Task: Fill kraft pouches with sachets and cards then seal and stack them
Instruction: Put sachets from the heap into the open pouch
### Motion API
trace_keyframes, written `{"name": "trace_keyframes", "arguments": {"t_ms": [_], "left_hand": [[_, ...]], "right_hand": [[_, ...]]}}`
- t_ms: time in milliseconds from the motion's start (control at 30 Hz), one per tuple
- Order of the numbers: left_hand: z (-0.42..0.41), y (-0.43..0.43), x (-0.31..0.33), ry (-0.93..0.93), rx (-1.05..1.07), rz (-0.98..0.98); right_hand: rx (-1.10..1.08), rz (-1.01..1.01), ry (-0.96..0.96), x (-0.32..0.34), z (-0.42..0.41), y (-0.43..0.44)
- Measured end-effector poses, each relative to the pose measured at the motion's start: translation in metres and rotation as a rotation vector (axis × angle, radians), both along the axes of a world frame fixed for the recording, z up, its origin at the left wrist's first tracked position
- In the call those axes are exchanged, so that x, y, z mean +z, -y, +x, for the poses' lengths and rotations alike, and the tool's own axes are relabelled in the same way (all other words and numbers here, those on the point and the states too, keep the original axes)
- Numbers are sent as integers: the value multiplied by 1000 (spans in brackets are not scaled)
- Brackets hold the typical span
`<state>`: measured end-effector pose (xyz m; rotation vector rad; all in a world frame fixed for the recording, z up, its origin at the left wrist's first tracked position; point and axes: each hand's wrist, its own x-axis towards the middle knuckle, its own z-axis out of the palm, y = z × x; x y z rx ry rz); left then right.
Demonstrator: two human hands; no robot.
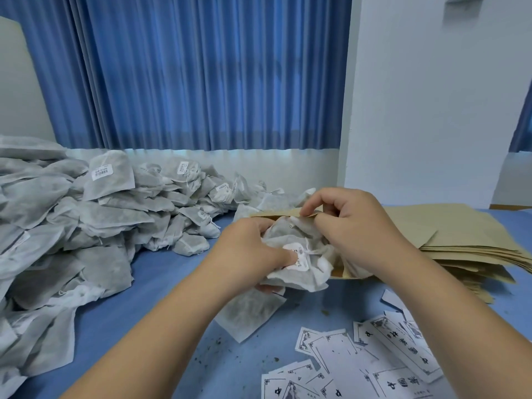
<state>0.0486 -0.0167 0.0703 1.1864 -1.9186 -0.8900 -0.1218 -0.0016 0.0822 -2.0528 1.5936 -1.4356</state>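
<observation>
My left hand [253,251] grips a bunch of grey-white sachets [296,254] at the mouth of a kraft pouch [276,213], thumb pressed on a white label. My right hand [354,226] pinches the pouch's upper edge, holding the mouth apart. Part of the bunch sits inside the pouch; how deep is hidden by the hands. Another sachet [247,315] lies flat on the blue table under my left wrist. White printed cards [374,361] are scattered at the front right.
A big heap of sachets [86,220] covers the left of the blue table [161,277]. A stack of flat kraft pouches [466,240] lies on the right. Blue curtains and a white wall stand behind.
</observation>
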Motion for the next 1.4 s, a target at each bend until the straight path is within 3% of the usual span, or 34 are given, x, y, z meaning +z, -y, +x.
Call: {"name": "trace_keyframes", "arguments": {"t_ms": [200, 300, 500, 633, 833, 1000, 1067, 1167, 1233, 1333, 1400], "left_hand": [[11, 11, 4, -143, 130, 66], [8, 9, 4, -96, 164, 50], [-7, 1, 1, -212, 10, 151], [-3, -1, 5, -389, -289, 286], [-11, 2, -9, 159, 100, -341], [-16, 10, -25, 198, 196, -586], [-16, 11, -25, 145, 135, -522], [-17, 8, -20, -98, -136, -276], [-15, 9, -19, -201, -185, -212], [0, 13, -10, -80, -32, -322], [13, 19, -6, 256, 33, -285]], "right_hand": [[47, -16, 9, 1, 5, -2], [90, -30, -5, -1, 11, -3], [177, -77, -96, -9, 25, -4], [137, -97, 5, -5, 17, -3], [172, -149, 48, 0, 25, -8], [302, -165, 129, 3, 35, -14], [232, -181, 118, 2, 32, -12], [32, -188, 62, 0, 22, -6], [-58, -181, 19, -2, 14, -2], [-133, -169, 10, -4, 2, 2], [-149, -154, 7, -5, -3, 4]]}}
